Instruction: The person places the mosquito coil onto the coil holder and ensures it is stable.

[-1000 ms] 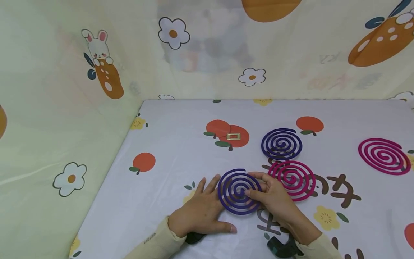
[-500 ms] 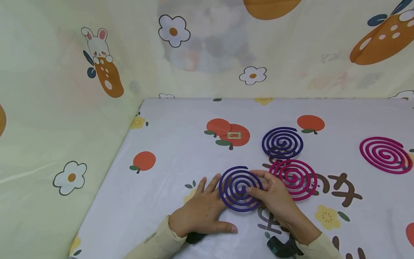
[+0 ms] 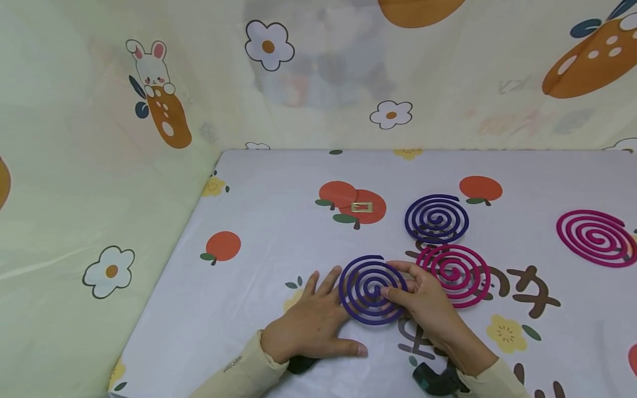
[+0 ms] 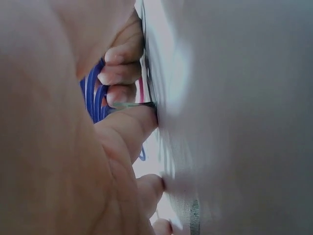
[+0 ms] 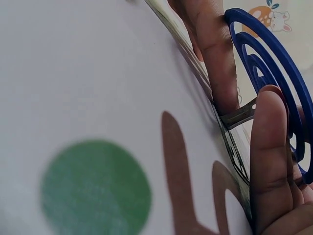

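A dark blue mosquito coil [image 3: 376, 291] is held in my right hand [image 3: 428, 304], the thumb on its front near the centre and other fingers behind. My left hand [image 3: 316, 323] lies on the table with fingers spread, their tips partly behind the coil. A thin metal strip [image 5: 239, 116], which looks like part of a coil stand, runs from under a left fingertip toward the coil's centre in the right wrist view. Whether it enters the coil is hidden by the right thumb. Blue rings [image 4: 90, 93] also show beside the curled right fingers in the left wrist view.
Another dark blue coil [image 3: 437, 219] lies behind, close to a pink coil [image 3: 454, 272] beside my right hand. A second pink coil [image 3: 599, 239] lies far right. A small gold metal stand [image 3: 361, 207] lies on the patterned tablecloth [image 3: 278, 221]. Printed cloth walls stand behind and left.
The head view has shifted slightly. Both hands keep their places, and the blue coil in my right hand has moved only a little upward in the view.
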Available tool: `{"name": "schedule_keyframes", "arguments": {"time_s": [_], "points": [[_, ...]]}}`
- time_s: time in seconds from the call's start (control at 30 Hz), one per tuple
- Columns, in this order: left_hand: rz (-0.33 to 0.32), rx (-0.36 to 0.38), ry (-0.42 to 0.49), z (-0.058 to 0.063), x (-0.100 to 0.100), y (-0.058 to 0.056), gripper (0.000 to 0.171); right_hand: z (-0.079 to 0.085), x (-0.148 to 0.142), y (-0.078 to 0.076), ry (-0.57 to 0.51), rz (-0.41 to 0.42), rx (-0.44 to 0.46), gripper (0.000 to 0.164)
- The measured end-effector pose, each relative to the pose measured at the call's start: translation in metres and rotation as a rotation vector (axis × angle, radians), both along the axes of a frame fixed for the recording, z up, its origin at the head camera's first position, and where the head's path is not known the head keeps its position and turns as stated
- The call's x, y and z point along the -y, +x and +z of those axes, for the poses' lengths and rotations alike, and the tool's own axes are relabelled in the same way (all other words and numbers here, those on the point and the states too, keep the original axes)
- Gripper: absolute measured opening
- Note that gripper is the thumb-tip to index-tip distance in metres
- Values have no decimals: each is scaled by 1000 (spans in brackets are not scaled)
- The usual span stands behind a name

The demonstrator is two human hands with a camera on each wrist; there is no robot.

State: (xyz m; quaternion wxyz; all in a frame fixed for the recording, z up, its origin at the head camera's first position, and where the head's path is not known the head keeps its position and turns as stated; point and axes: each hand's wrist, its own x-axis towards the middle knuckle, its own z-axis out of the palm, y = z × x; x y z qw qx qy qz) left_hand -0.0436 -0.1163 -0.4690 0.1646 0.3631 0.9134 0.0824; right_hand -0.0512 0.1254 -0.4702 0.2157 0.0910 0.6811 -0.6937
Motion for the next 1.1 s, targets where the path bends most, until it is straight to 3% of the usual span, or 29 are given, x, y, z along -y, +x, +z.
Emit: {"name": "schedule_keyframes", "arguments": {"time_s": [0.63, 1.1], "points": [[10, -13, 10, -1, 0, -2, 94, 0, -4, 1, -65, 41, 1, 62], [15, 7, 16, -1, 1, 0, 98, 1, -5, 2, -34, 85, -16, 62]]}}
